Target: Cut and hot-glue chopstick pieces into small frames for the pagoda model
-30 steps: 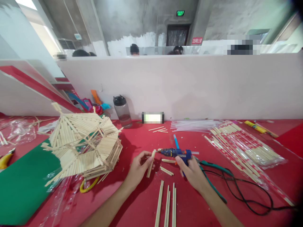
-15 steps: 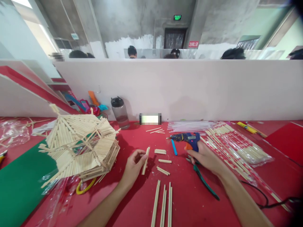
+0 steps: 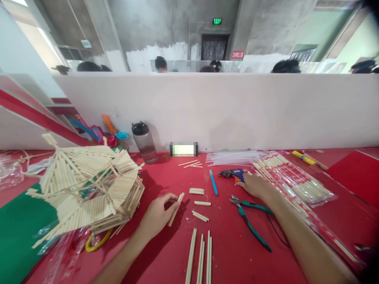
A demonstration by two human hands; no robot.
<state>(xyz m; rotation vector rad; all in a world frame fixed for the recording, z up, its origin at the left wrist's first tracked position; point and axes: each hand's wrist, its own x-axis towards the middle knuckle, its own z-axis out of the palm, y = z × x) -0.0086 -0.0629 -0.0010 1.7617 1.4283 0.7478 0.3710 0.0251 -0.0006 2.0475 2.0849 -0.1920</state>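
My left hand (image 3: 160, 215) pinches a short bundle of wooden sticks (image 3: 175, 212) between thumb and fingers, low over the red table. My right hand (image 3: 255, 184) is closed around the handle of a blue glue gun (image 3: 232, 173), whose nozzle points left. Whether the gun rests on the table I cannot tell. Three short stick groups, among them a flat one (image 3: 196, 191), lie between my hands. Longer sticks (image 3: 201, 258) lie nearer to me in three groups. Green-handled pliers (image 3: 254, 227) lie spread below my right hand, and a blue strip (image 3: 213, 182) lies left of the gun.
A stick-built model with sloping roofs (image 3: 89, 185) stands at left on a green sheet (image 3: 17, 225). Behind are a water bottle (image 3: 144, 142), clear glue sticks (image 3: 231, 157) and a white partition (image 3: 189, 106). Packed sticks (image 3: 299, 177) and a yellow tube (image 3: 303, 157) lie at right.
My right hand has carried the glue gun away from me and lowered it, leaving the pliers uncovered. My left hand keeps its sticks, tilted slightly more. The view has shifted a little.
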